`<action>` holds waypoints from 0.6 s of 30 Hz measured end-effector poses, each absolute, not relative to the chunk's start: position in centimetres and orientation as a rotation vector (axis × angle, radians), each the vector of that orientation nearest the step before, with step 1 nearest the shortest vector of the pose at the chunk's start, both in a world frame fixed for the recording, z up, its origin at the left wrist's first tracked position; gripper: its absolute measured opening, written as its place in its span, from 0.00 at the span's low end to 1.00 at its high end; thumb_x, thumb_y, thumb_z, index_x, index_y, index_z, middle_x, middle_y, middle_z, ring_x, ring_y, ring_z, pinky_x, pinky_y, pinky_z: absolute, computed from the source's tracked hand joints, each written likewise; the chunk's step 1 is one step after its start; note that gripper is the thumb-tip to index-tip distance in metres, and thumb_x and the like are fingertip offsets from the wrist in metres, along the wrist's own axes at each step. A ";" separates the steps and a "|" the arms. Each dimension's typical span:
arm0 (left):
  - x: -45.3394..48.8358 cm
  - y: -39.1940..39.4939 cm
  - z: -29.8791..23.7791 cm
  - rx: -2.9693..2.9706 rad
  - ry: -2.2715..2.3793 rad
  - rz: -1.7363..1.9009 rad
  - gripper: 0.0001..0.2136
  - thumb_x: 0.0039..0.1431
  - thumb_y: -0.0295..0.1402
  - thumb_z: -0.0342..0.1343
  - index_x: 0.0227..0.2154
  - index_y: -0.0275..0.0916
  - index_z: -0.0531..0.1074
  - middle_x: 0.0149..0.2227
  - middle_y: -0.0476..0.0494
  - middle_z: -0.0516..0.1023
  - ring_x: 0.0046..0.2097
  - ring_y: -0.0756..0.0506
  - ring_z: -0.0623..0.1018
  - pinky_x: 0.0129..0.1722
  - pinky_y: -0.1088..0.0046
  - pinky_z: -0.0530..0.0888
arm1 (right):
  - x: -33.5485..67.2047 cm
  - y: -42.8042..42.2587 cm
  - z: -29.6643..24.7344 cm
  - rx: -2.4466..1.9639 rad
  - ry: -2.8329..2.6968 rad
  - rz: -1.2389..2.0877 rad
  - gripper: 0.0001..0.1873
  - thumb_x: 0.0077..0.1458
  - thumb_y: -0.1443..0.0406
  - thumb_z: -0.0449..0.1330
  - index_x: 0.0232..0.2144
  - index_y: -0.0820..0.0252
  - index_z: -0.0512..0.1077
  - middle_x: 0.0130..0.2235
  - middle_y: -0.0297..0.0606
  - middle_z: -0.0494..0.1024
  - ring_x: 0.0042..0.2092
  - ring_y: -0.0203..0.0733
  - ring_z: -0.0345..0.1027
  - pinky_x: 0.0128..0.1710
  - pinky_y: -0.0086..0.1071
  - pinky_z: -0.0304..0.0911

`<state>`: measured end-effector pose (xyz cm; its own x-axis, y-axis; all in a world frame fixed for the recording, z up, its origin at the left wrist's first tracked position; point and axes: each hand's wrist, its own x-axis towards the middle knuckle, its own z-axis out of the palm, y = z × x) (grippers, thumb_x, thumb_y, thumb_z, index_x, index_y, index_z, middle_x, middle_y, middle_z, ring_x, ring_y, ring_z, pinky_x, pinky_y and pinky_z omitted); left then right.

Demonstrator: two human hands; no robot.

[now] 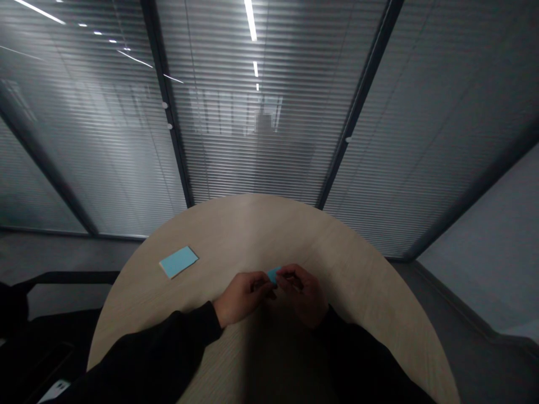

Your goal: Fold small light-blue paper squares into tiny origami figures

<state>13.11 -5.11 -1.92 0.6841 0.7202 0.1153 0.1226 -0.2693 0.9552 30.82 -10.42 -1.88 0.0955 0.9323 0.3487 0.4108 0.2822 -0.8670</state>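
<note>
A small blue paper piece (273, 275) is held in narrow fingertip grips between the left hand (242, 297) and right hand (303, 294), just above the counter (252, 224), with a larger blue card (178, 262) lying flat toward ten o'clock

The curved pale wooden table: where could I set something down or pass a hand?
Bare wood shows between the flat light-blue rectangular card and the far edge of the pale wooden table, and right of the right hand. It is crowded mid-table, where the left hand and the right hand hold a small blue piece.
</note>
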 end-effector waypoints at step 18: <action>13.3 -5.2 -2.1 1.772 0.704 0.684 0.14 0.62 0.41 0.53 0.33 0.34 0.74 0.31 0.41 0.81 0.32 0.46 0.78 0.32 0.73 0.71 | 30.5 -10.2 -2.6 -1.261 -1.481 0.567 0.09 0.58 0.58 0.58 0.37 0.57 0.69 0.33 0.38 0.78 0.33 0.41 0.75 0.32 0.33 0.70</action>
